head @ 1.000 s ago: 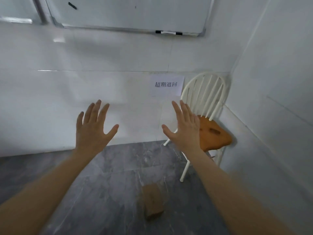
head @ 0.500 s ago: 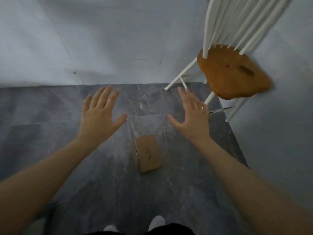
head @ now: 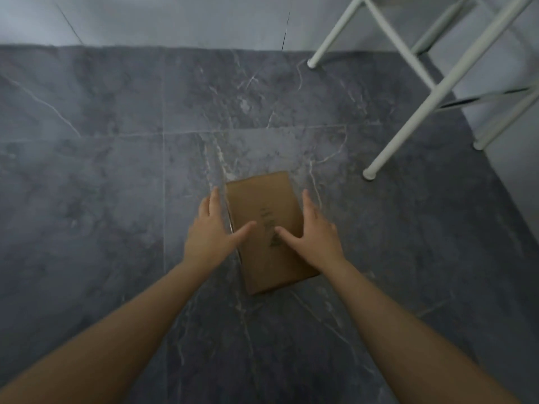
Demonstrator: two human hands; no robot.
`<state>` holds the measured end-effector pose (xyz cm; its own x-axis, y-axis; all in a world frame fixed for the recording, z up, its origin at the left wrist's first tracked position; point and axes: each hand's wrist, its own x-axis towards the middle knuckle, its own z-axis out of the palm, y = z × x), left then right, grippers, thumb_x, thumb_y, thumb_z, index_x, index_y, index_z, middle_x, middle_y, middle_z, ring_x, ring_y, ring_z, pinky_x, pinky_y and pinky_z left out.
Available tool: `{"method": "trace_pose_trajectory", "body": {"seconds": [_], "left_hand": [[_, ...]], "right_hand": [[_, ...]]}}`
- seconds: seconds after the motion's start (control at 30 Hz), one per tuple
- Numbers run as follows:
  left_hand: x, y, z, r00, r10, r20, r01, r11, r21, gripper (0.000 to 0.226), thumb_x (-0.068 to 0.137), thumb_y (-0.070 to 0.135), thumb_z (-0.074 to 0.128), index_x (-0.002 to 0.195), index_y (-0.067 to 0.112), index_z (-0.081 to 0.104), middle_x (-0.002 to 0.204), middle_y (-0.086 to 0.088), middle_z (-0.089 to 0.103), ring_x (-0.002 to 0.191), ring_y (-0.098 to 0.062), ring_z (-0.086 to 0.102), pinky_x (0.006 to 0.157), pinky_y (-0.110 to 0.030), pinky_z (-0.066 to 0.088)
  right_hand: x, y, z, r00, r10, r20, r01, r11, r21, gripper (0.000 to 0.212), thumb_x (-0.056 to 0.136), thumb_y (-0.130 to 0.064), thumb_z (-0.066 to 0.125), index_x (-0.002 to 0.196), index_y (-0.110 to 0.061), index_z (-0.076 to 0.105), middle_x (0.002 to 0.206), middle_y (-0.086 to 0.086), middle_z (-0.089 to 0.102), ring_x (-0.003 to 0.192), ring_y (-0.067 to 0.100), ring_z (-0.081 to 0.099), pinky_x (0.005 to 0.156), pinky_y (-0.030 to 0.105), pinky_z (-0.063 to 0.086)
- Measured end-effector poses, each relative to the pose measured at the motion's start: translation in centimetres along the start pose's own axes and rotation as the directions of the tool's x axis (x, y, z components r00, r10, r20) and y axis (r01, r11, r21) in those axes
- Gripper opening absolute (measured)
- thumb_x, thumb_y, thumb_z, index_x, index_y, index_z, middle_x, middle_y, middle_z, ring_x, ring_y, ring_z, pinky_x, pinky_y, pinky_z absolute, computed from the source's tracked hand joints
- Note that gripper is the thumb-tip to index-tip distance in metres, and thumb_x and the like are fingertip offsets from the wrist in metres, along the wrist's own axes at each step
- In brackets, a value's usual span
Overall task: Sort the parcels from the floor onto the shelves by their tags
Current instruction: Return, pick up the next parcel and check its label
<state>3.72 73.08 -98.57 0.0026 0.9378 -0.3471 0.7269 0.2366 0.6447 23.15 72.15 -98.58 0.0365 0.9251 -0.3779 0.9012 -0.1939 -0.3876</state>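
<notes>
A brown cardboard parcel (head: 264, 211) lies flat on the dark grey marble floor, long side running away from me, with faint dark print on its top. My left hand (head: 211, 231) is at its left edge, fingers spread, thumb reaching over the top face. On the opposite edge, my right hand (head: 313, 231) mirrors it, with spread fingers and the thumb resting on the top. Both hands flank the parcel; a firm grip is not evident and the parcel rests on the floor.
White metal chair legs (head: 408, 112) stand at the upper right, the nearest foot a short way beyond the parcel. A pale wall (head: 175, 18) meets the floor along the top, and another wall closes the right side.
The view has tilted down from the wall to the floor. Both hands have dropped from chest height to either side of the parcel, which now looks much closer.
</notes>
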Motion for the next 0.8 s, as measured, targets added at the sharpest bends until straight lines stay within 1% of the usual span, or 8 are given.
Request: {"method": "trace_pose_trajectory", "body": {"seconds": [0.07,0.13,0.2,0.33,0.47,0.6,0.7,0.8], "left_hand": [[0.0,-0.5,3.1,0.978,-0.174,0.119,0.206,0.910,-0.360,0.113,0.064,0.061,0.071,0.149,0.014,0.013,0.152,-0.010,0.026,0.137,-0.027,0.031,0.109,-0.043,0.032],[-0.3,-0.4,5.7,0.948,-0.283,0.148,0.313,0.733,-0.604,0.098,0.062,0.049,0.079,0.141,0.014,0.031,0.134,-0.003,0.048,0.120,-0.020,0.050,0.097,-0.036,0.044],[-0.5,0.0,7.1,0.930,-0.350,0.114,0.319,0.612,-0.724,0.081,0.067,0.034,0.080,0.135,0.019,0.038,0.117,0.002,0.057,0.106,-0.017,0.058,0.090,-0.035,0.049],[-0.3,0.2,7.8,0.927,-0.359,0.111,0.273,0.440,-0.856,0.096,0.060,0.036,0.082,0.142,0.024,0.033,0.126,-0.002,0.059,0.109,-0.020,0.060,0.093,-0.044,0.050],[-1.1,0.8,6.2,0.937,-0.327,0.122,0.259,0.419,-0.870,0.092,0.069,0.029,0.079,0.145,0.028,0.027,0.130,-0.003,0.057,0.111,-0.021,0.060,0.094,-0.045,0.050],[-3.2,3.7,0.9,0.957,-0.270,0.106,0.218,0.427,-0.878,0.082,0.075,0.034,0.074,0.144,0.030,0.029,0.131,-0.001,0.057,0.110,-0.018,0.060,0.092,-0.042,0.052],[-6.0,8.1,-5.5,0.973,-0.227,0.052,0.154,0.462,-0.874,0.073,0.082,0.038,0.064,0.145,0.031,0.027,0.134,0.000,0.054,0.112,-0.017,0.059,0.092,-0.042,0.051],[-9.5,14.0,-12.8,0.980,-0.199,0.008,0.099,0.452,-0.887,0.065,0.088,0.037,0.056,0.145,0.030,0.026,0.133,0.000,0.054,0.110,-0.016,0.060,0.084,-0.033,0.056]], "right_hand": [[0.1,0.7,1.5,0.995,0.074,0.071,-0.085,0.983,0.161,0.100,0.080,-0.065,0.052,0.150,-0.024,-0.006,0.151,0.007,0.037,0.130,0.028,0.045,0.103,0.042,0.040],[-0.3,0.9,2.2,0.995,0.087,0.057,-0.099,0.953,0.286,0.095,0.080,-0.061,0.056,0.150,-0.027,0.001,0.144,0.004,0.047,0.123,0.026,0.052,0.095,0.037,0.046],[-0.5,0.8,2.5,0.997,0.080,0.017,-0.081,0.938,0.337,0.092,0.080,-0.058,0.060,0.149,-0.028,0.008,0.140,0.002,0.051,0.121,0.025,0.054,0.094,0.035,0.046],[-0.5,0.8,2.4,0.997,0.072,-0.018,-0.063,0.945,0.320,0.093,0.078,-0.057,0.063,0.149,-0.024,0.013,0.139,0.005,0.052,0.122,0.028,0.053,0.094,0.037,0.045],[-1.7,-0.3,1.6,0.995,0.086,-0.045,-0.065,0.938,0.339,0.096,0.075,-0.057,0.066,0.149,-0.023,0.013,0.139,0.006,0.052,0.122,0.027,0.053,0.094,0.035,0.045],[-4.4,-3.7,-2.1,0.991,0.091,-0.095,-0.041,0.902,0.430,0.096,0.077,-0.059,0.062,0.150,-0.023,0.011,0.142,0.006,0.049,0.123,0.026,0.052,0.098,0.041,0.046],[-7.5,-7.8,-8.1,0.986,0.064,-0.154,0.012,0.893,0.450,0.090,0.081,-0.056,0.059,0.150,-0.022,0.012,0.142,0.002,0.049,0.122,0.023,0.053,0.096,0.035,0.046],[-11.0,-12.1,-15.7,0.975,0.015,-0.220,0.089,0.886,0.455,0.082,0.086,-0.052,0.055,0.149,-0.022,0.014,0.143,0.000,0.048,0.122,0.020,0.052,0.091,0.025,0.040]]}}
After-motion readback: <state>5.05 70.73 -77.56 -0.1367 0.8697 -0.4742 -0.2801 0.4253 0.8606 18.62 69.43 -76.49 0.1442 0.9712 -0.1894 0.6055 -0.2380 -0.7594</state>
